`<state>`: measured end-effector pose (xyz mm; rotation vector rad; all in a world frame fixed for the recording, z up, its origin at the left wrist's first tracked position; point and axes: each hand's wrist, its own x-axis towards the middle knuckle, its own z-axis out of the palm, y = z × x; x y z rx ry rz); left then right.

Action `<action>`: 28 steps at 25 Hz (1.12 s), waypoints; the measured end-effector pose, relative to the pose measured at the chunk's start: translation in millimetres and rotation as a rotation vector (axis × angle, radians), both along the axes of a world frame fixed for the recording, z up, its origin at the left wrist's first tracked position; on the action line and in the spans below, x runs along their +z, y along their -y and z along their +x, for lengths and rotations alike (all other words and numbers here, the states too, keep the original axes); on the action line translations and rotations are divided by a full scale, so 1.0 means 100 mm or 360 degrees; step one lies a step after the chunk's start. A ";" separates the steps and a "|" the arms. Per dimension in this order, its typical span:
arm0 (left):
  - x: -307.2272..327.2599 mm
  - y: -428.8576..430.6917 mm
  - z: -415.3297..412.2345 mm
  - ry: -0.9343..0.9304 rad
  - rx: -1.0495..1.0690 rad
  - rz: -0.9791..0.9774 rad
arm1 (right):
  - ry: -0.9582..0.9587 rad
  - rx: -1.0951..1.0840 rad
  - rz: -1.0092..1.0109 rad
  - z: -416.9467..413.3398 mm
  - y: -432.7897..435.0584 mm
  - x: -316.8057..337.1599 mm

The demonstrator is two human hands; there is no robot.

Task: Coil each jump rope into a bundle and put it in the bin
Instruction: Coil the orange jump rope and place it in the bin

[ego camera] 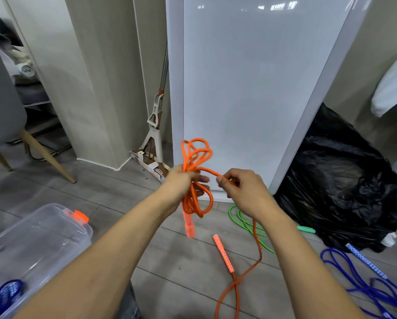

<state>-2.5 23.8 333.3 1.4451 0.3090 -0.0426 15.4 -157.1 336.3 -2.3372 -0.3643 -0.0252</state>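
Four jump ropes (195, 154) and one clear bin (46, 236).

Grey wood-plank floor (114, 194) is running across the whole lower view. 1 tall glossy white panel (250, 88) is standing upright at centre, its top reflecting ceiling lights (278, 6). Beige wall sections (84, 77) are rising to its left. 1 squeeze mop (155, 125) is leaning in the corner between wall and panel. Far left, 1 grey chair (1, 100) is standing on slanted wooden legs, with cluttered shelving (24, 72) showing behind it. Right of the panel, 1 crumpled black plastic bag (345, 185) is sitting on the floor. A white cloth (393, 86) is hanging at the right edge.
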 end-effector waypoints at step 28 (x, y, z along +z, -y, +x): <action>-0.08 0.16 0.03 -0.0039 0.0186 -0.0294 | -0.0113 -0.0067 0.0611 -0.22 -0.40 -0.05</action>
